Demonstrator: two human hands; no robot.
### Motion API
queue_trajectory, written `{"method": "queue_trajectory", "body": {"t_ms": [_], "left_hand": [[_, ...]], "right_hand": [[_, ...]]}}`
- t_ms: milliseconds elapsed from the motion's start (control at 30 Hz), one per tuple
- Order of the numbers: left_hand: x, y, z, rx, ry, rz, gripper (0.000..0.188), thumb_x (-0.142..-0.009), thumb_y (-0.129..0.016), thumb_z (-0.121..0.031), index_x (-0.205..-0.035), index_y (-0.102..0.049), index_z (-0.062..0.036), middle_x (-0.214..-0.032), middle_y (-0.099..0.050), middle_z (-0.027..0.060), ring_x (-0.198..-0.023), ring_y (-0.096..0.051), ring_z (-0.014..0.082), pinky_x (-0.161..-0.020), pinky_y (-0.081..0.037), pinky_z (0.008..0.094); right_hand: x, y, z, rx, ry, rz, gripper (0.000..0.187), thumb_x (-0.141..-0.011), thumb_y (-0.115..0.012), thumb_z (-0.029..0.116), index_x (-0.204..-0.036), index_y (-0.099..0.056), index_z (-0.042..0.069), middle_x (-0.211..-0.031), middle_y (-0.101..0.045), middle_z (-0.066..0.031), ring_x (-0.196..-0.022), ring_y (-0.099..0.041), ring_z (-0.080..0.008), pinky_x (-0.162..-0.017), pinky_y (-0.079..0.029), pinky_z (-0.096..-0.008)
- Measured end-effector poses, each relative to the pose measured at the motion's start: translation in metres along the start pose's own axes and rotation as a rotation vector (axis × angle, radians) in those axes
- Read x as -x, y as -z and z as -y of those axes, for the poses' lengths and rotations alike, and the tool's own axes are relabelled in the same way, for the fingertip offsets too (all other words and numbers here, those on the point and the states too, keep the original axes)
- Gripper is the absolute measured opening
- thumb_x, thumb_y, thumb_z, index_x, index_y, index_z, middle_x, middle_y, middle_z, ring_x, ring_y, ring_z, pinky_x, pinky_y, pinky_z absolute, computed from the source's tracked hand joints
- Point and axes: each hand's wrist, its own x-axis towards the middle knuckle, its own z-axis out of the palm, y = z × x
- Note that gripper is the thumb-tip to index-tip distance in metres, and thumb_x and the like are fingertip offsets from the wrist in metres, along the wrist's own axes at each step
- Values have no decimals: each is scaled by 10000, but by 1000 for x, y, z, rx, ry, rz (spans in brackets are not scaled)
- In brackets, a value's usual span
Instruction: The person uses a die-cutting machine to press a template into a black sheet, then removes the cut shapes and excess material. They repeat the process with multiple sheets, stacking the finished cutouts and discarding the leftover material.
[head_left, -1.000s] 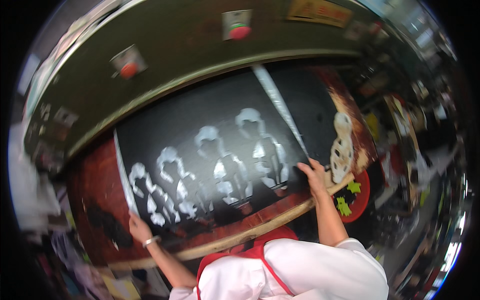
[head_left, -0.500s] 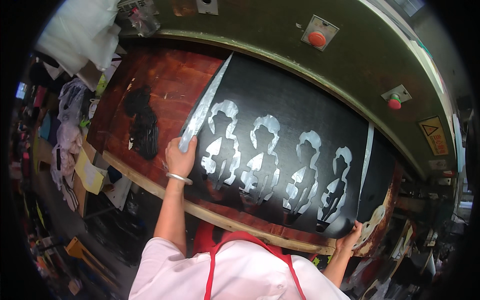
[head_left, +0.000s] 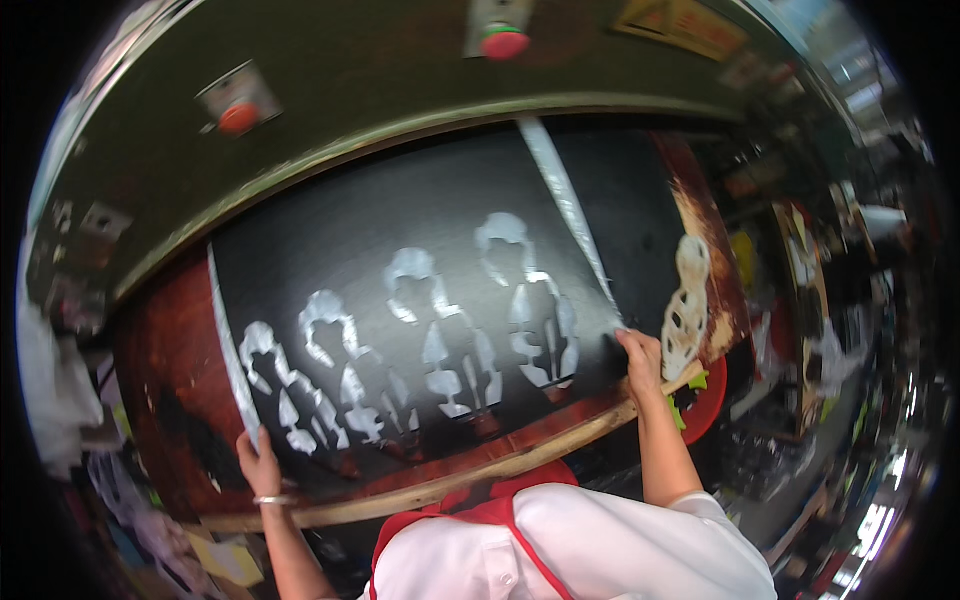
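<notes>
A wide black sheet (head_left: pixel 440 200) lies in front of me, with a row of several cut-out shapes that show silvery material (head_left: pixel 412 285). Down its two sides run pale silvery strips. At the near left corner my left hand (head_left: pixel 260 462), with a bangle on its wrist, is closed on the sheet's edge by the left strip (head_left: pixel 231 350). My right hand (head_left: pixel 642 358) pinches the near right corner, where the right strip (head_left: pixel 565 195) ends. Just right of that hand lies a flat off-white piece with holes (head_left: pixel 686 310), apart from the fingers.
The sheet lies on a reddish-brown board (head_left: pixel 150 345) with a wooden front rail (head_left: pixel 480 462). A dark green machine beam (head_left: pixel 370 90) crosses behind it, carrying an orange button (head_left: pixel 238 118) and a red button (head_left: pixel 505 42). A red tub (head_left: pixel 712 405) stands low at right.
My view has swung to the right, so the board and beam slant the other way. Both hands still hold the near corners of the black sheet. The red tub has come into view.
</notes>
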Motion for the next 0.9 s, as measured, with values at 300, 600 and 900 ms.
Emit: {"method": "queue_trajectory", "body": {"t_ms": [300, 600, 900], "left_hand": [[-44, 16, -17, -111, 116, 341, 643, -967, -459, -504, -1015, -604, 121, -972, -648, 157, -869, -563, 198, -805, -456, 343], [-14, -12, -54, 470, 400, 148, 732, -954, -439, -537, -1266, -498, 122, -1238, -580, 178, -1090, -581, 266, -961, -436, 342], [-2, 20, -68, 248, 224, 232, 477, -928, -546, -487, -988, -588, -16, -896, -624, 48, -786, -614, 180, -682, -490, 312]], "right_hand": [[-9, -17, -21, 507, 370, -101, 576, -709, -775, 363, -1115, -658, -28, -1144, -571, -123, -1122, -432, -311, -939, -394, -364], [-8, -23, -2, -79, 182, 13, 576, -716, -735, 345, -1121, -649, -57, -1265, -562, -226, -1219, -465, -347, -1043, -342, -396], [-17, -1, 28, -224, -76, 171, 382, -788, -651, 281, -937, -684, -69, -822, -683, -104, -757, -612, -172, -711, -462, -289]]}}
